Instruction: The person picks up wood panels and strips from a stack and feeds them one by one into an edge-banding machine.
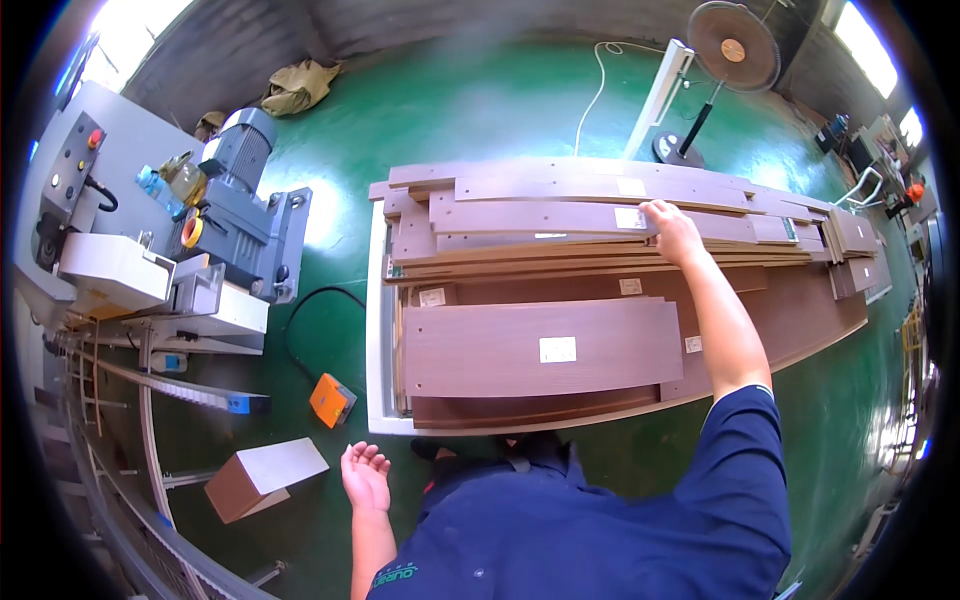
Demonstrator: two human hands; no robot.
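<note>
My right hand [675, 232] reaches across a pile of brown wood-grain panels, its fingers curled over a narrow board [530, 217] beside a white label [629, 218]. The thumb is near the board's front edge, and part of the grip is hidden by the hand itself. My left hand [367, 478] hangs open, palm up and fingers slightly bent, holding nothing, left of my body. Closer to me lies a wide panel [480, 345] with a white label on it. Beyond the narrow board is another long board [600, 186].
The panels rest on a white-edged platform [376, 400]. A grey machine with a motor [240, 145] stands left, and an orange foot pedal [331, 400] and a box-shaped piece [265, 478] are on the green floor. A fan [733, 48] stands at the back right.
</note>
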